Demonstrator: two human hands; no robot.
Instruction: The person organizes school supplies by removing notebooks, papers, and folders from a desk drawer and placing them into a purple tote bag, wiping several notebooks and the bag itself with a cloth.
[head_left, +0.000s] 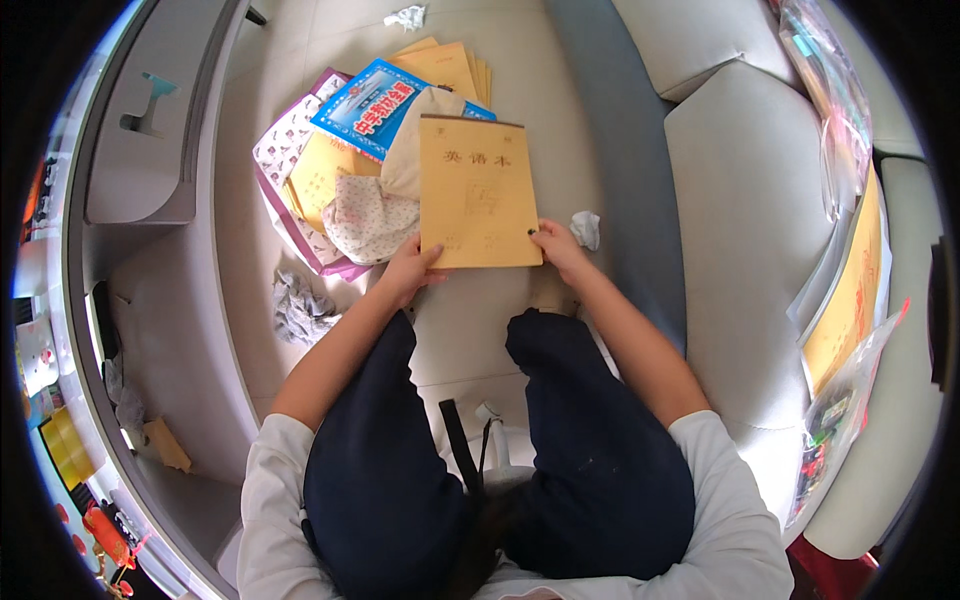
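Observation:
A yellow-brown paper exercise book with printed characters on its cover is held up by its two lower corners. My left hand grips the lower left corner, thumb on the cover. At the lower right edge, my right hand pinches the book. Behind it on the floor lie a blue-covered book, a cream cloth piece, a small-patterned cloth and more yellow exercise books. These rest on a purple-edged patterned bag. Further yellow books lie beyond the blue one.
A grey sofa runs along the right, bearing plastic bags and papers. Grey furniture with a low shelf stands left. On the floor are a crumpled grey cloth and white crumpled tissues.

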